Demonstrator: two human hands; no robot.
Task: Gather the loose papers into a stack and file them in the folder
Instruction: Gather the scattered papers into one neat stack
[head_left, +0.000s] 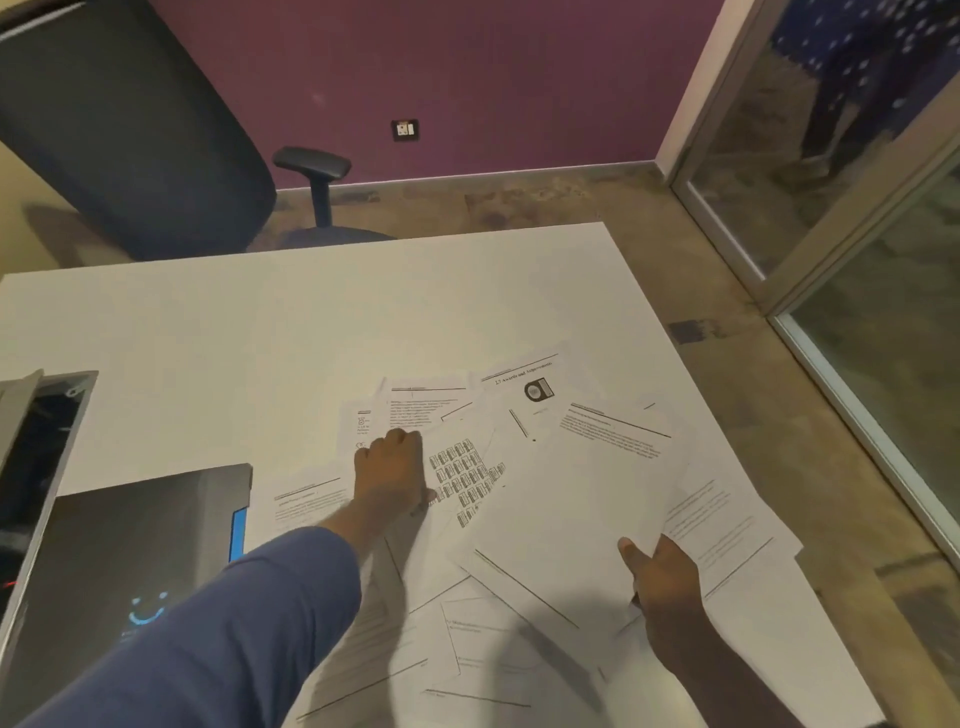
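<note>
Left arm in long blue sleeve (249, 613) reaching wrist; right forearm (717, 670) bare, both hands ungloved.

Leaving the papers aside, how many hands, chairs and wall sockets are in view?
Hands: 2, the left hand and the right hand, which holds papers
Chairs: 1, an office chair
Wall sockets: 1
Total: 4

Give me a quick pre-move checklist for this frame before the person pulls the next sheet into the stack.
1. Right hand grips the gathered sheets: ok.
2. Left hand on a loose paper: ok, fingers pressing down on it.
3. All papers collected: not ok, many lie scattered on the white table.
4. Gathered sheets squared: not ok, edges fan out.
5. Folder open to receive: cannot tell, looks closed.
6. Papers clear of table edge: not ok, some overhang.
</note>
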